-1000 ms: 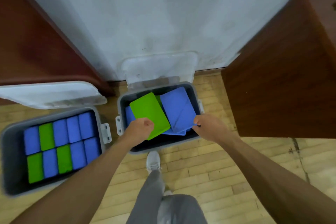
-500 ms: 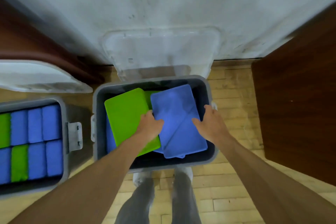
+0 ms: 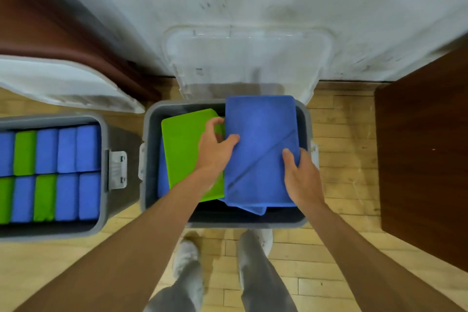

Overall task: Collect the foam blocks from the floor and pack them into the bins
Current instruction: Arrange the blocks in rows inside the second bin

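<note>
A grey bin (image 3: 149, 159) stands on the floor in front of me, its clear lid (image 3: 248, 58) leaning back against the wall. A large blue foam block (image 3: 260, 139) sits tilted over the bin's right half. My right hand (image 3: 302, 180) grips its right edge, thumb on top. My left hand (image 3: 215, 152) holds its left edge, thumb on the blue face and fingers curled by the green foam block (image 3: 182, 154) lying in the bin's left half. More blue foam shows beneath both.
A second grey bin (image 3: 103, 175) at the left is packed with upright blue and green blocks, its white lid (image 3: 60, 83) open behind it. Dark wooden furniture (image 3: 423, 154) stands close on the right. My shoes and legs are just below the bin.
The view has closed in on the middle bin. The blue block has been turned straighter and raised toward the bin's far right side, with both hands now on its edges.
</note>
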